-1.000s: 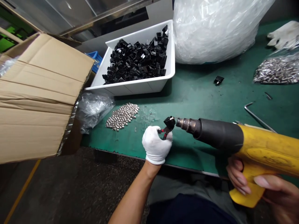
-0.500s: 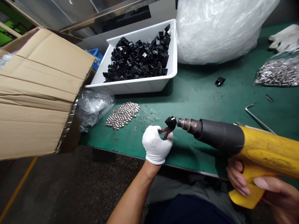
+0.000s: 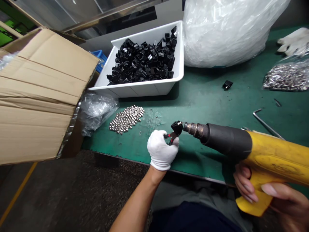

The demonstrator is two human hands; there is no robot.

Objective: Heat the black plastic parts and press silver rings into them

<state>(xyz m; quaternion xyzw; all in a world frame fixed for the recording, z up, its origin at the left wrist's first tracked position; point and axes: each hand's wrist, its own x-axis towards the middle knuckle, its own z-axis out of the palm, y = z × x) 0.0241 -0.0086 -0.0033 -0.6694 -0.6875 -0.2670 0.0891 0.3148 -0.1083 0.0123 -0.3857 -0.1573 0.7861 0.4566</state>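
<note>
My left hand (image 3: pixel 162 149), in a white glove, is closed around pliers (image 3: pixel 172 136) with red and black handles. A black plastic part (image 3: pixel 176 127) sits at the jaws of the pliers, with a small silver metal piece (image 3: pixel 180 123) at its top. My bare right hand (image 3: pixel 270 193) grips the handle of a yellow heat gun (image 3: pixel 277 158). The metal nozzle (image 3: pixel 196 130) of the gun points left, its tip right beside the black part. Whether the two touch is too small to tell.
Behind stands a white bin (image 3: pixel 145 89) of black parts, beside a big plastic bag (image 3: pixel 231 35). Small metal pieces (image 3: pixel 126 119) lie left on the green table (image 3: pixel 205 93). A cardboard box (image 3: pixel 41 100) overhangs the left side; a hex key (image 3: pixel 267 124) lies right.
</note>
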